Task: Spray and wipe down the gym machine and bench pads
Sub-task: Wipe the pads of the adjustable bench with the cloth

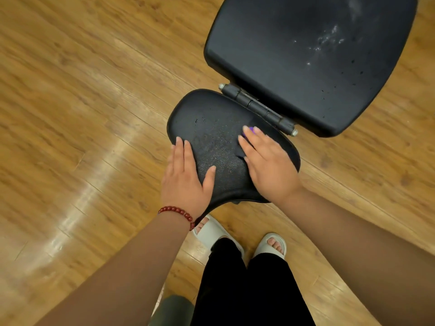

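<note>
A black bench seat pad [216,137] lies below me, speckled with spray droplets. My left hand [186,175] rests flat on its left edge, fingers straight, thumb spread over the pad. My right hand [268,163] presses flat on the pad's right side over a purple cloth [251,130], of which only a small bit shows past the fingertips. Beyond a metal hinge [259,108] is the larger black back pad [306,55], also wet with droplets near its upper right.
Wooden plank floor [82,114] surrounds the bench. My feet in white slippers [270,245] stand just in front of the seat pad. A dark green object [171,309] shows at the bottom edge by my left leg.
</note>
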